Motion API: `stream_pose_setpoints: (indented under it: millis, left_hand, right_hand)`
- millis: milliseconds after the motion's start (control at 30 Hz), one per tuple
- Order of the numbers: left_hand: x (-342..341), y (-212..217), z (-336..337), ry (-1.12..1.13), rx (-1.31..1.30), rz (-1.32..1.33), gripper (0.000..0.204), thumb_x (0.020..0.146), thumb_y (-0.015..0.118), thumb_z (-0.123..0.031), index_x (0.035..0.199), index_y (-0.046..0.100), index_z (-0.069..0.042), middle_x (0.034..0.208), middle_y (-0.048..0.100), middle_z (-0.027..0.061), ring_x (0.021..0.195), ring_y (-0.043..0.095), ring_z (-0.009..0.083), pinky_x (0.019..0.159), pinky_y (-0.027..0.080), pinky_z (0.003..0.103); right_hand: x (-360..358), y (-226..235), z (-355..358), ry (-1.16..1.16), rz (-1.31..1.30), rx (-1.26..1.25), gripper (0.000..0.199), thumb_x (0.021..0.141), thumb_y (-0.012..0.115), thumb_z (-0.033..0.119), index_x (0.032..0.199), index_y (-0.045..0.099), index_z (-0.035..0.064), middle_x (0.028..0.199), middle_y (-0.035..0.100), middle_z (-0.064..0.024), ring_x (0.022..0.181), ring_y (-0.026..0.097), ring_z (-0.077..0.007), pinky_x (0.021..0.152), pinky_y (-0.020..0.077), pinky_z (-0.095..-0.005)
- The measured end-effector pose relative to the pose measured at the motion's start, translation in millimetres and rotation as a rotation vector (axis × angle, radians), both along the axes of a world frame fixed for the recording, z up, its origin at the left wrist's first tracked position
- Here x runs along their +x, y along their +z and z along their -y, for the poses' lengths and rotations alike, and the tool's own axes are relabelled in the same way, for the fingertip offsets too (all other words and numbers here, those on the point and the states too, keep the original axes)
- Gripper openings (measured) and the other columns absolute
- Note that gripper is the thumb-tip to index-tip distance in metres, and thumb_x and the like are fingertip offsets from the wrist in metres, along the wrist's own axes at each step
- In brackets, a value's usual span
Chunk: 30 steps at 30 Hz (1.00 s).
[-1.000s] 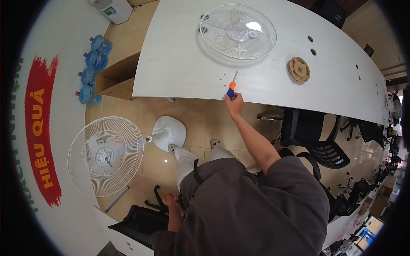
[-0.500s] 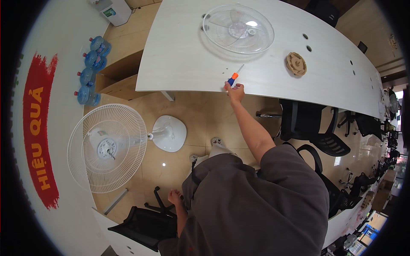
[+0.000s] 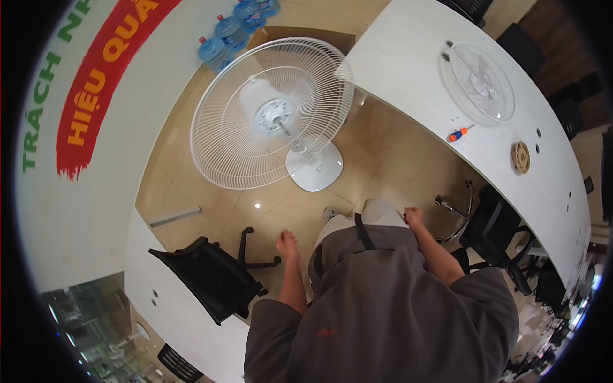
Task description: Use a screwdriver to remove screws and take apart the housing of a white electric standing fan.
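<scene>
My left hand [image 3: 287,244] hangs in the air over the floor, its fingers loosely curled and nothing showing in them. Beside my right thigh, my right hand [image 3: 414,217] is also curled, with nothing visible in it. Ahead and left stands a white fan [image 3: 274,116] on a pedestal, its wire rear guard round a bare motor shaft. Its rounded white base [image 3: 314,167] rests on the floor. On the white table [image 3: 408,70] at the right lies a screwdriver [image 3: 458,134] with a blue and orange handle. Beyond it is a round fan guard [image 3: 504,108] with translucent blades.
A round brown moulded-pulp piece [image 3: 520,157] sits on the table. Black office chairs stand at left [image 3: 214,277] and right [image 3: 491,223]. Blue water bottles [image 3: 231,33] line the wall near an open cardboard box [image 3: 306,32]. A second white table [image 3: 185,313] is at lower left.
My right hand has let go of the screwdriver on the table and come back to my side. My view has turned left, bringing the pedestal fan nearer the middle. My left hand stays low.
</scene>
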<state>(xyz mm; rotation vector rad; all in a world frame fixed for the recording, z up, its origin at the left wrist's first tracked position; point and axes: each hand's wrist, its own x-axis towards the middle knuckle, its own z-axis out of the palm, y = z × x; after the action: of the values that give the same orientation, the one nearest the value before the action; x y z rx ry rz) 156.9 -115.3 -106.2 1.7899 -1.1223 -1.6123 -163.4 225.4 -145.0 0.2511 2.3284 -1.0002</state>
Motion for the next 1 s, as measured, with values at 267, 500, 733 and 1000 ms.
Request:
stream_pose_setpoints:
  millis: [267,500,733,1000]
  left_hand:
    - [-80.1,172.8,133.6,-0.174,-0.761,-0.292,0.072,0.085,0.060,0.001,0.145,0.020,-0.004,0.147,0.029,0.0151,0.130,0.038,0.0252,0.101,0.041,0.037]
    - [-108.0,170.2,158.9,-0.121,-0.487,-0.569,0.029,0.099,0.048,-0.010,0.123,0.050,0.006,0.118,0.061,0.0142,0.107,0.060,0.0234,0.095,0.048,0.036]
    - [-105.7,193.5,100.1,0.011,-0.512,-0.550,0.026,0.099,0.047,-0.008,0.121,0.051,0.006,0.112,0.062,0.0148,0.100,0.062,0.0229,0.092,0.050,0.037]
    - [-114.8,197.4,114.3,0.039,-0.573,-0.608,0.025,0.100,0.045,-0.010,0.116,0.052,0.007,0.110,0.063,0.0172,0.097,0.064,0.0270,0.091,0.051,0.038]
  right_hand:
    - [-141.3,239.3,264.2,0.217,-0.439,-0.662,0.074,0.078,0.077,0.043,0.130,0.045,0.0008,0.120,0.054,-0.0135,0.107,0.053,-0.0219,0.090,0.0448,-0.0364]
    - [-177.6,286.1,378.9,0.252,-0.319,-0.974,0.049,0.088,0.068,0.033,0.121,0.054,-0.0007,0.107,0.063,-0.0101,0.102,0.056,-0.0170,0.089,0.0437,-0.0322]
    - [-183.9,287.5,362.1,0.134,-0.346,-1.144,0.022,0.095,0.059,0.019,0.103,0.062,-0.0011,0.089,0.065,-0.0047,0.078,0.058,-0.0121,0.074,0.0477,-0.0262]
    - [-180.0,300.4,365.7,0.166,-0.355,-1.079,0.023,0.097,0.056,0.021,0.103,0.061,-0.0008,0.089,0.064,-0.0046,0.078,0.057,-0.0117,0.075,0.0473,-0.0263]
